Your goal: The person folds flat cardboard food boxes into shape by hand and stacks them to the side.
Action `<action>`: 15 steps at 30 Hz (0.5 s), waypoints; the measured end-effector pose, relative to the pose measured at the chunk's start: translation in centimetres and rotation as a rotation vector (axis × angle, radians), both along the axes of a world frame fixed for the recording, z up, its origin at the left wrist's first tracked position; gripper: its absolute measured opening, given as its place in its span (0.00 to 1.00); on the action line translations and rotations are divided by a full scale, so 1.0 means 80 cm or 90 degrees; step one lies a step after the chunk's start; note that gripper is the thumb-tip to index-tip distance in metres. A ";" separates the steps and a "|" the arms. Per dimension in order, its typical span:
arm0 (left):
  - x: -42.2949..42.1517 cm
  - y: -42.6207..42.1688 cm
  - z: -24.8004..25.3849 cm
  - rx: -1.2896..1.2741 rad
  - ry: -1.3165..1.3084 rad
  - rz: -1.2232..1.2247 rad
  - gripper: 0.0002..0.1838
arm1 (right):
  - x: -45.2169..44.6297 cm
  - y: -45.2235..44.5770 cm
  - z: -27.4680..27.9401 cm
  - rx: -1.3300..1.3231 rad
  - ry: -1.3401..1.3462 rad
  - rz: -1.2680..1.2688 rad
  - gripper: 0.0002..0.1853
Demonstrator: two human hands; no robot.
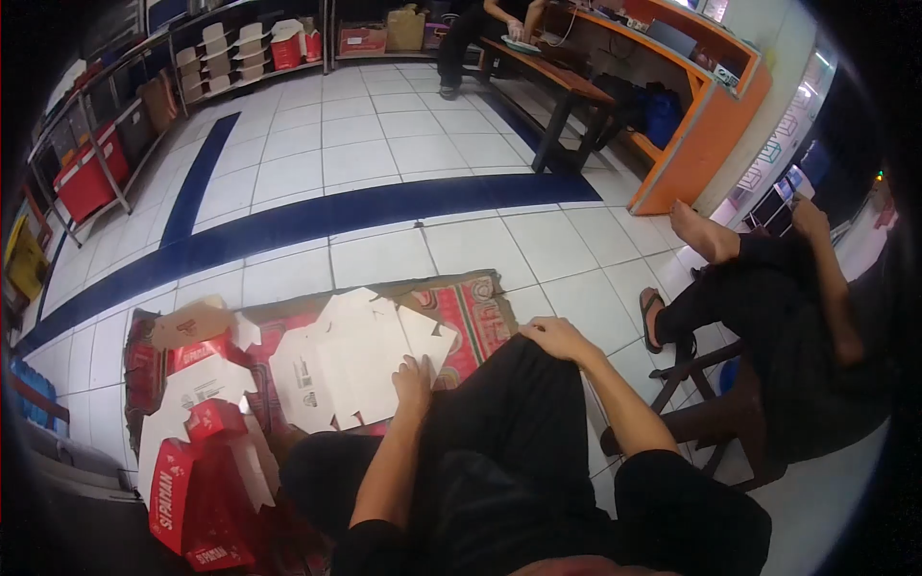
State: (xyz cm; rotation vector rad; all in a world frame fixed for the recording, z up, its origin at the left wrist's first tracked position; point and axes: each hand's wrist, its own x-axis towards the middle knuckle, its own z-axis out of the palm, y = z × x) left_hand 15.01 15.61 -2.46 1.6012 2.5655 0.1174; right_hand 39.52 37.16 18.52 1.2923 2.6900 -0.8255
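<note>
My left hand (413, 381) rests on the right part of a flat, unfolded white cardboard sheet (351, 355), its fingers slightly bent and touching the board. My right hand (554, 338) lies on my raised knee, thumb and fingers apart, with nothing visible in it. The sheet lies on a red patterned mat (471, 322). To the left of it, red and white box blanks (202, 480) lettered "SI PAMAN" lie in an overlapping pile.
A person (797, 307) sits on a wooden chair at the right. Another person (471, 38) is at a wooden bench (567, 77) at the back. Metal shelves (254, 84) with stacked boxes, a red crate (91, 178) and an orange counter (687, 149) stand around.
</note>
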 end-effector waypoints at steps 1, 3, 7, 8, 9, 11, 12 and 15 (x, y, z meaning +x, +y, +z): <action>0.002 0.004 0.010 -0.031 0.025 0.002 0.31 | 0.005 0.000 0.001 -0.001 -0.005 -0.004 0.31; 0.011 0.013 0.027 -0.063 0.050 -0.002 0.30 | 0.001 -0.015 0.013 -0.012 0.043 -0.027 0.31; 0.004 0.000 0.071 -0.087 -0.051 -0.020 0.25 | -0.022 -0.003 0.021 -0.064 -0.057 0.016 0.37; 0.000 -0.006 0.083 -0.087 -0.124 -0.030 0.22 | -0.030 -0.004 0.022 -0.043 -0.111 0.046 0.37; -0.004 -0.010 0.090 -0.088 -0.120 -0.026 0.22 | -0.038 -0.006 0.023 -0.021 -0.167 0.077 0.37; -0.010 -0.016 0.100 -0.028 -0.155 -0.009 0.16 | -0.053 -0.012 0.016 0.018 -0.228 0.111 0.39; -0.011 -0.017 0.105 -0.025 -0.156 -0.005 0.16 | -0.059 -0.015 0.014 0.058 -0.295 0.141 0.41; -0.018 -0.018 0.126 0.094 -0.176 0.043 0.11 | -0.080 -0.027 0.004 0.086 -0.390 0.184 0.42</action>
